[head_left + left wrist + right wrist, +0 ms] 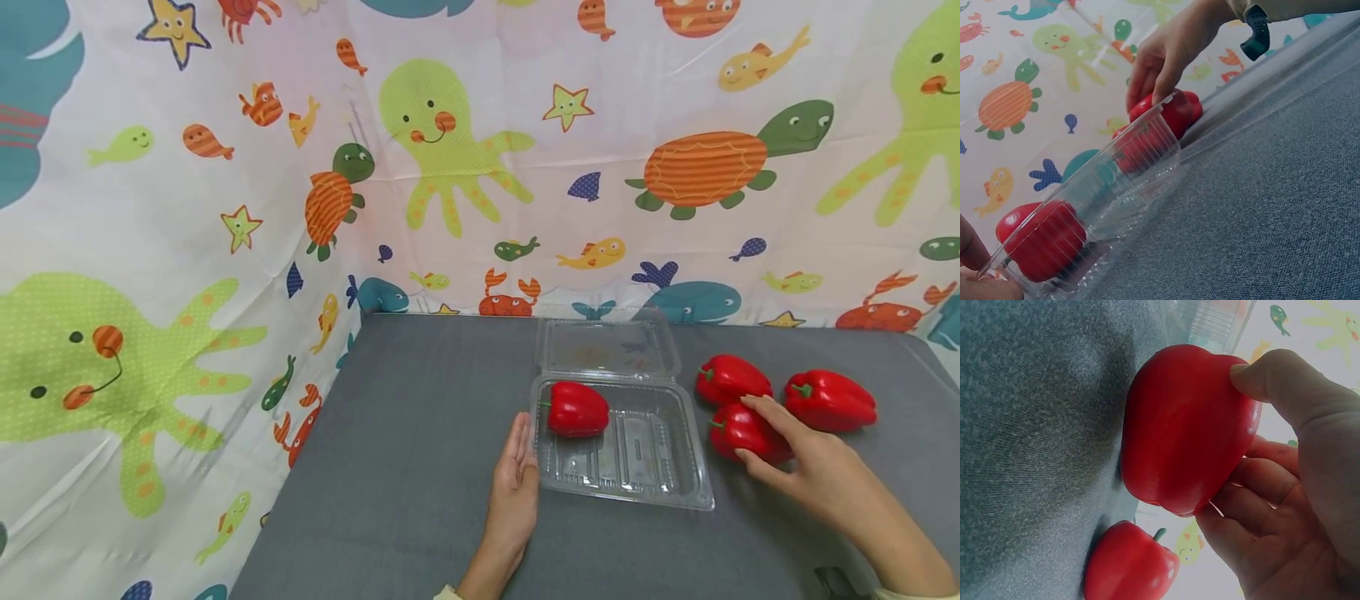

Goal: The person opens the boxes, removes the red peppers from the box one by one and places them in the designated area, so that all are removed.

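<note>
A clear plastic clamshell container [633,497] lies with its lid [607,346] folded back. One red bell pepper [578,410] rests in the left part of its base. My left hand [512,496] touches the container's left side with its fingers straight; the left wrist view has fingertips [988,289] right at the rim. To the right of the container, my right hand [817,462] grips a second red bell pepper [746,433]. The right wrist view shows the thumb on one side of that pepper [1188,431] and the fingers on the other.
Two more red bell peppers stand by the right hand, one behind it [731,379] and one farther right [828,400]. A grey cloth [390,467] covers the table. A curtain [480,192] printed with sea animals borders the back and left. A dark band [1255,34] circles the right wrist.
</note>
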`<control>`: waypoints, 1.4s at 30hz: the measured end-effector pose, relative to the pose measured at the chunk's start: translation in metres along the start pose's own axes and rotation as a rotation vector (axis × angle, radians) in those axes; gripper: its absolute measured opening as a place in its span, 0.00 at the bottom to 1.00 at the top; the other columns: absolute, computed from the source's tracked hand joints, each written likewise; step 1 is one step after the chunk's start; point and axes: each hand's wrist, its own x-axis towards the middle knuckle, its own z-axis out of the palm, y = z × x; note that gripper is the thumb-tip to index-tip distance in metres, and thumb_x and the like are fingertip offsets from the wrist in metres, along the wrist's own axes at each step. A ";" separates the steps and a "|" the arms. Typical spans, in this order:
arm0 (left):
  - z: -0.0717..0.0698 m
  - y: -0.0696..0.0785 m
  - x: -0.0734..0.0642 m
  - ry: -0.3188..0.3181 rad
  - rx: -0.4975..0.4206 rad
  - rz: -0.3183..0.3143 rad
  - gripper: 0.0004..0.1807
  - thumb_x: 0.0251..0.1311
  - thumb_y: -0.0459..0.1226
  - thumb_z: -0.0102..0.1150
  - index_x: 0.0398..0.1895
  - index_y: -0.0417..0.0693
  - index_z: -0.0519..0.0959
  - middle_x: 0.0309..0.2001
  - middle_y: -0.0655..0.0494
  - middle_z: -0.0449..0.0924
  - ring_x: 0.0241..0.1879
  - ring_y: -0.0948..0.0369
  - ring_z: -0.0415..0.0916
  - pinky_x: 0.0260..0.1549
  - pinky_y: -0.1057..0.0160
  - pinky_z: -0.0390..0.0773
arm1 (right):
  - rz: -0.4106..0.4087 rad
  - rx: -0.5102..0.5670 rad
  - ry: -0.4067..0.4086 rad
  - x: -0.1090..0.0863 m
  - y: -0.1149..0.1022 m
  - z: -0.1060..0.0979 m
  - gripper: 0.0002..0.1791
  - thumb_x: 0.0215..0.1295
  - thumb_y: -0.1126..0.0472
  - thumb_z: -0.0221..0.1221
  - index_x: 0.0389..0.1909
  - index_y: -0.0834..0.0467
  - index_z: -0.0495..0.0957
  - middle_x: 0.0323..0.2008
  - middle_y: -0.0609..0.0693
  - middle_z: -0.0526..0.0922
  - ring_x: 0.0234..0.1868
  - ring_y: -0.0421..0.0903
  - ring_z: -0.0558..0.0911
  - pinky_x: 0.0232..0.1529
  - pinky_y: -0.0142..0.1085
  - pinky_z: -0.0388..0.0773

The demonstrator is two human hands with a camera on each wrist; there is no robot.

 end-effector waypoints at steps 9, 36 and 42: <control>-0.001 0.000 0.000 -0.006 0.012 -0.010 0.35 0.78 0.22 0.38 0.86 0.44 0.51 0.85 0.50 0.51 0.84 0.55 0.46 0.76 0.68 0.52 | -0.017 -0.003 0.006 -0.001 0.003 0.002 0.56 0.49 0.52 0.82 0.76 0.64 0.64 0.54 0.79 0.79 0.40 0.67 0.85 0.36 0.63 0.87; -0.003 -0.002 -0.002 -0.005 0.005 -0.003 0.35 0.79 0.23 0.38 0.86 0.43 0.50 0.85 0.48 0.50 0.84 0.55 0.45 0.75 0.74 0.52 | -0.021 -0.038 -0.045 0.003 0.006 0.007 0.58 0.51 0.49 0.80 0.79 0.65 0.61 0.66 0.81 0.69 0.48 0.74 0.83 0.39 0.64 0.87; -0.004 -0.002 -0.001 -0.010 0.013 -0.011 0.34 0.79 0.24 0.38 0.86 0.45 0.51 0.85 0.48 0.49 0.84 0.56 0.46 0.74 0.74 0.52 | -0.021 -0.043 -0.055 0.002 0.009 0.007 0.59 0.54 0.48 0.79 0.80 0.65 0.58 0.71 0.78 0.66 0.60 0.80 0.74 0.44 0.69 0.84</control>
